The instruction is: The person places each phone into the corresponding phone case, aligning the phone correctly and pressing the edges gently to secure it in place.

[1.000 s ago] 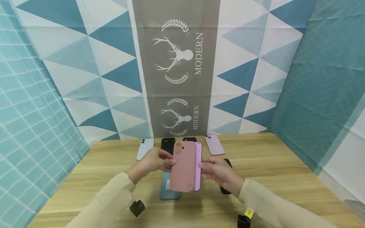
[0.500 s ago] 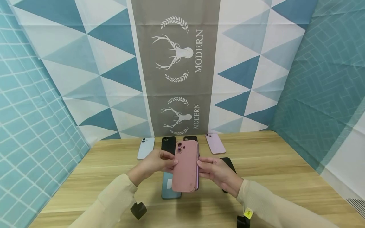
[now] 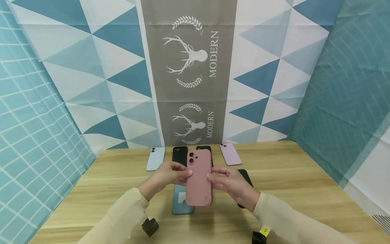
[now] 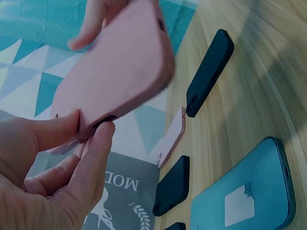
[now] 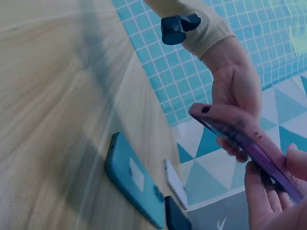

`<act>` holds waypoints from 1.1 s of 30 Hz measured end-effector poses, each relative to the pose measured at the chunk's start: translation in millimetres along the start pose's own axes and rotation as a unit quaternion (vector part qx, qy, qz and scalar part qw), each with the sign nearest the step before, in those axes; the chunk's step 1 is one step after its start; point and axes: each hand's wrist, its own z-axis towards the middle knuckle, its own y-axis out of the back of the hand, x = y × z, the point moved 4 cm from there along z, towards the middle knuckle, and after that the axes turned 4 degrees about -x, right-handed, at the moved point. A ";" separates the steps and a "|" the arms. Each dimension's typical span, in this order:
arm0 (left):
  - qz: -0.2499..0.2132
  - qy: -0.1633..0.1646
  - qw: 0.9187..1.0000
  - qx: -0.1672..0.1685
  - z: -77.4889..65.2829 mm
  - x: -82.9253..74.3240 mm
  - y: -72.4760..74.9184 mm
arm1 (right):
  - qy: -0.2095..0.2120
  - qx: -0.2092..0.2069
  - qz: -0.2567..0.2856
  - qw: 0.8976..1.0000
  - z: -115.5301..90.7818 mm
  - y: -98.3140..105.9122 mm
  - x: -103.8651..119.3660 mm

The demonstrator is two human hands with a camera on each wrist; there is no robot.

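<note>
One pink case (image 3: 198,184) is held upright between two hands, its back toward the person: the left hand (image 3: 165,174) pinches the case's left edge and the right hand (image 3: 234,181) pinches its right edge. One purple phone (image 5: 263,159) lies along the case's far side; the right wrist view is too soft to tell whether it is fully seated. Beyond the case, on the table (image 3: 292,189), lie one teal phone (image 4: 261,175) just behind it, one black phone (image 3: 245,177) to its right, two black phones (image 3: 179,156) farther behind, one pale blue phone (image 3: 155,158) left and one pale pink phone (image 3: 230,154) right.
</note>
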 end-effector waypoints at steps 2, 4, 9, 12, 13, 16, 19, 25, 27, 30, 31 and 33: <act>-0.002 0.003 1.000 -0.001 1.4 -0.1 -0.3 | 0.005 -0.011 -0.008 1.000 0.2 -0.9 0.9; -0.011 0.005 1.000 0.005 1.8 -0.8 0.2 | 0.013 -0.011 -0.016 1.000 0.0 -1.7 1.2; -0.029 0.008 0.999 0.028 -0.8 -3.6 0.3 | 0.019 0.001 -0.024 1.000 -1.5 -2.8 -0.2; -0.022 0.014 0.998 0.049 -4.2 -4.4 -2.1 | 0.010 -0.013 -0.029 0.999 -2.5 -2.9 -0.2; -0.015 0.015 0.998 0.059 -5.9 -4.7 -2.9 | 0.007 -0.018 -0.032 0.999 -2.7 -3.1 0.6; 0.007 0.012 0.995 0.095 -11.3 -5.2 -5.8 | 0.008 -0.028 -0.029 0.999 -1.9 -4.0 5.8; 0.010 -0.001 0.990 0.139 -16.3 -5.8 -10.5 | 0.020 -0.036 -0.019 0.999 -0.8 -4.0 12.9; -0.021 -0.016 0.988 0.154 -20.7 -7.0 -17.3 | 0.032 -0.035 0.003 0.999 -2.2 -2.2 20.7; -0.018 -0.015 0.990 0.142 -20.7 -7.0 -18.0 | 0.030 -0.020 0.001 0.999 -2.7 -1.7 21.2; -0.015 -0.017 0.991 0.128 -19.6 -6.0 -20.3 | 0.024 -0.006 -0.007 1.000 -3.8 -0.3 22.4; -0.014 -0.019 0.992 0.123 -19.2 -5.4 -21.2 | 0.018 -0.005 -0.012 1.000 -4.1 0.1 22.3; -0.018 -0.021 0.993 0.113 -18.6 -3.5 -22.7 | 0.005 0.004 -0.019 1.000 -4.7 0.1 20.5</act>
